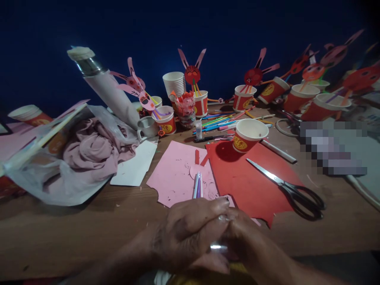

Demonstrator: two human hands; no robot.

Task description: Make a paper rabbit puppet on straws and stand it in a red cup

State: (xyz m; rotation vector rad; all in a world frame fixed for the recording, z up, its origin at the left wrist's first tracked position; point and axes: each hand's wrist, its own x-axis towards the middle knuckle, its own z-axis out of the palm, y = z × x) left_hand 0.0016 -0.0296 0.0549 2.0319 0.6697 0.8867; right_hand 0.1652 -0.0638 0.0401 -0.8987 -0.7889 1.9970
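Observation:
My left hand (188, 227) lies across my right hand (245, 235) at the table's front edge, both closed together. A shiny, clear-looking bit (219, 248) shows between them; I cannot make out what it is. Just beyond my fingers, pink paper (170, 174) bears a cut pink disc (195, 171) with two red strips at its top. Purple and white sticks (198, 188) run down from the disc; their near ends are hidden by my left hand. On the right, open scissors (285, 185) rest across red paper (246, 182).
A paper cup (251, 132) stands behind the red paper. Coloured sticks (219, 122) lie farther back, before rabbit-faced figures in cups (201, 103). To the left are a plastic bag with cloth (89, 152), a tilted flask (109, 89) and a mug (147, 127).

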